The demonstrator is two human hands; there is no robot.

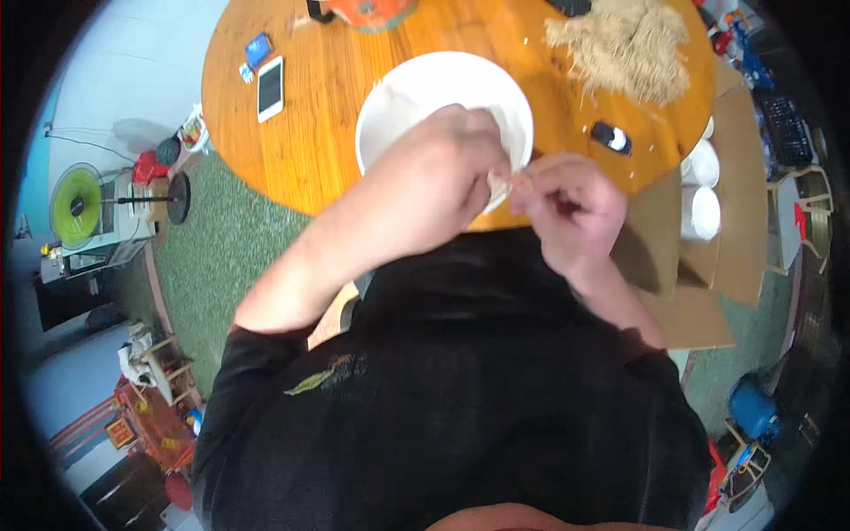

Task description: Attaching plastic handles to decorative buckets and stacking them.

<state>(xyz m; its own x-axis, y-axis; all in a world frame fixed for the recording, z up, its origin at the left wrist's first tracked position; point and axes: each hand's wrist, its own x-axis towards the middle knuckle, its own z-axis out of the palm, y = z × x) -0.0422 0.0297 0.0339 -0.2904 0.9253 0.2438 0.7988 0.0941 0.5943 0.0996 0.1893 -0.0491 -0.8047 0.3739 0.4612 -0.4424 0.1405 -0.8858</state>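
Observation:
My left hand [452, 164] is closed, reaching across the near side of a large white bowl [452, 71] on the round wooden table. Between its fingertips and those of my right hand [575, 208] is a small pale piece [498, 188]; its kind is too small to make out. My right hand sits just beyond the bowl's right rim, thumb and fingers pinched together at that piece. Much of the bowl's inside is hidden by my left hand and wrist.
A tan bundle of thread-like strands [633, 53] lies at the table's far right, with a small black object [611, 137] nearer me. A white phone [270, 88] and blue packet [258, 50] lie left. An open cardboard box [739, 177] with white rolls [701, 212] stands right.

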